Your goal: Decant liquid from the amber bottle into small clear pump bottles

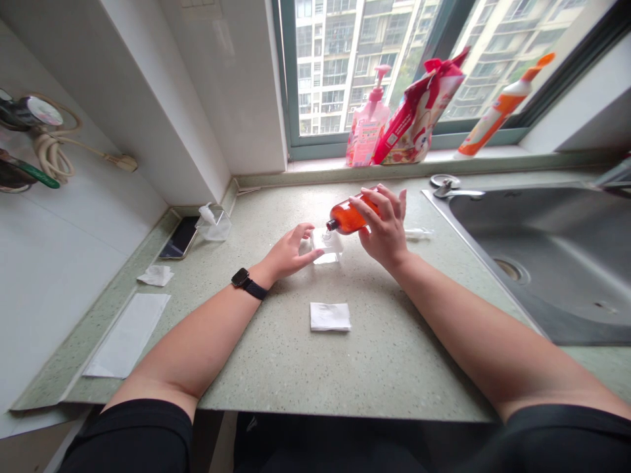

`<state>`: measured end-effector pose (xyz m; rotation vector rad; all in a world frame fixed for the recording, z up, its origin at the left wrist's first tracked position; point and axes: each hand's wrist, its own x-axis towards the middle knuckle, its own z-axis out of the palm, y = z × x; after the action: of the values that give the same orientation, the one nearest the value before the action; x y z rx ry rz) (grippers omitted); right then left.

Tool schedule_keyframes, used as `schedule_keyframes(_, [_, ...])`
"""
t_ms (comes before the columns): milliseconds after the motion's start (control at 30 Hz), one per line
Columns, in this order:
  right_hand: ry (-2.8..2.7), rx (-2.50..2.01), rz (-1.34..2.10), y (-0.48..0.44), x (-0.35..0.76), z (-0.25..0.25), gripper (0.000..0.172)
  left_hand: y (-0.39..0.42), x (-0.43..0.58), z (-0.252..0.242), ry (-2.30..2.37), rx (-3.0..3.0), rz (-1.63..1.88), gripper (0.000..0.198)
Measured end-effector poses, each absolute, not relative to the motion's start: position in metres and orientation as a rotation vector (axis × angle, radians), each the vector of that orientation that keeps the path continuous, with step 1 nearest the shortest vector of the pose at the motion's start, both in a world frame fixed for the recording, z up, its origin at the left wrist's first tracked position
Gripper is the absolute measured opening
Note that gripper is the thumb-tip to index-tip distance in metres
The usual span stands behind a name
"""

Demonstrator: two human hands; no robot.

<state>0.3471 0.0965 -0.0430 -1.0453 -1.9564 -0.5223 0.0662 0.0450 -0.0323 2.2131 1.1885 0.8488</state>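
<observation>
My right hand (384, 226) is wrapped round an orange-red see-through bottle (351, 217) with a dark neck. The bottle is tipped, its mouth pointing left and down, just above the opening of a clear square bottle (329, 248) on the counter. Whether liquid is flowing between them is too fine to tell. With a dark watch on its wrist, my left hand (290, 251) steadies the clear bottle between thumb and fingers. Nearer to me lies a folded white tissue (330, 316). A clear and white slim piece (419, 234), of unclear kind, rests right of my right hand.
At the left stand a clear pump bottle (214, 226) and a phone (178, 238), with a crumpled tissue (156, 275) and white sheet (129, 335) nearer. A steel sink (566, 263) is on the right. A pink pump bottle (365, 131), red bag (417, 118) and orange-white bottle (497, 115) line the windowsill.
</observation>
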Motion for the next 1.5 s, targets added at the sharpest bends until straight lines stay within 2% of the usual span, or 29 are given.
schedule_keyframes(600, [-1.974,-1.047,-0.523,0.0973,0.3484,-0.0431,0.094,0.0464,0.065,-0.0345,1.168,2.241,0.873,0.06])
schedule_keyframes(933, [-1.949,-1.021,-0.56,0.0963,0.3462,-0.0428,0.088,0.0501,0.0637,-0.039,1.134,2.158,0.908,0.068])
schedule_keyframes(1233, [-1.968,-1.062,-0.508,0.0983,0.3488,-0.0446,0.091,0.0456,0.0633,-0.0365,1.176,2.102,0.94,0.082])
schedule_keyframes(1500, [-1.967,-1.042,-0.521,0.0962,0.3475,-0.0424,0.09,0.0482,0.0638,-0.0387,1.151,2.132,0.974,0.075])
